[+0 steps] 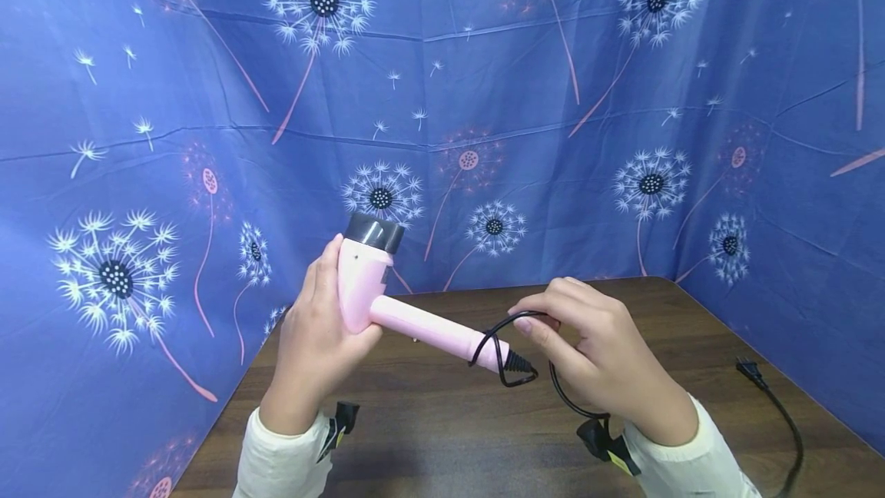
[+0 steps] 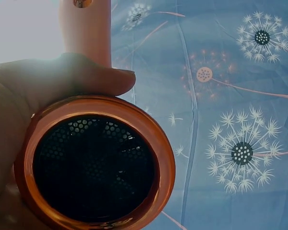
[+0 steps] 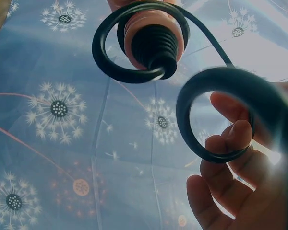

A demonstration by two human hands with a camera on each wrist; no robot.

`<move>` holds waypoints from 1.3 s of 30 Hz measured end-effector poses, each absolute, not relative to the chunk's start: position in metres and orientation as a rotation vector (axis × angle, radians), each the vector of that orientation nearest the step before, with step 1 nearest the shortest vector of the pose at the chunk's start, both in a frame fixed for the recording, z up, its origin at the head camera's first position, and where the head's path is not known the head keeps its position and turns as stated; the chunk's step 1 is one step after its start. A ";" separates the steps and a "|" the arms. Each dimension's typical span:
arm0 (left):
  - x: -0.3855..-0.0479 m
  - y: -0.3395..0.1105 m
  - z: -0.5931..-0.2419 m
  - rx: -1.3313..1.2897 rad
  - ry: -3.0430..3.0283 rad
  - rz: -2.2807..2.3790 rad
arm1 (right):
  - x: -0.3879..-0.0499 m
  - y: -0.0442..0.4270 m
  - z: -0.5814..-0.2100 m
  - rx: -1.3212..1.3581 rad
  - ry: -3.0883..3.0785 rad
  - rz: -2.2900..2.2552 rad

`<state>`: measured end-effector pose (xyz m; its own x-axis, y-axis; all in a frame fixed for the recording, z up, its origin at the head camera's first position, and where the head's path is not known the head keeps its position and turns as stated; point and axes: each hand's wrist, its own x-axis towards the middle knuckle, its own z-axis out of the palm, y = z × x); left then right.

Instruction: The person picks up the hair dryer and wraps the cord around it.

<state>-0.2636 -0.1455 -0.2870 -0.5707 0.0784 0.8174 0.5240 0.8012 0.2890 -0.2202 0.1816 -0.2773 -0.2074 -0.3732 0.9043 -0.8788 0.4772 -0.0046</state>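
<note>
A pink hair dryer [image 1: 432,329] with a black nozzle [image 1: 375,234] is held above the table, its handle slanting down to the right. My left hand [image 1: 314,336] grips it around the head. In the left wrist view, the thumb lies across the base of the handle, beside the copper-rimmed air intake [image 2: 93,167]. Between thumb and fingertips, my right hand [image 1: 608,348] pinches the black power cord [image 3: 221,79]. The cord loops around the handle's end, near the ribbed black cord sleeve [image 3: 153,45]; another loop hangs by the right fingers.
The cord's plug [image 1: 747,367] lies at the right on the brown wooden table [image 1: 442,444], its cable running toward the front edge. A blue dandelion-print curtain [image 1: 442,98] encloses the back and both sides. Black straps [image 1: 608,448] sit at both wrists.
</note>
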 end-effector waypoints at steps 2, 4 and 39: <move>-0.263 -0.145 -0.287 -0.455 -2.105 -0.647 | -0.221 0.182 -0.278 1.060 -1.794 0.683; -0.263 -0.145 -0.287 -0.463 -2.096 -0.644 | -0.221 0.183 -0.278 1.056 -1.808 0.693; -0.257 -0.142 -0.284 -0.583 -2.077 -0.819 | -0.236 0.188 -0.289 0.906 -2.125 0.797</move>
<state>-0.2570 -0.1415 -0.2843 -0.5652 0.1175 0.8165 0.6431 0.6826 0.3470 -0.2363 0.1883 -0.2895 -0.5232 -0.3595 0.7727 -0.7790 0.5694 -0.2626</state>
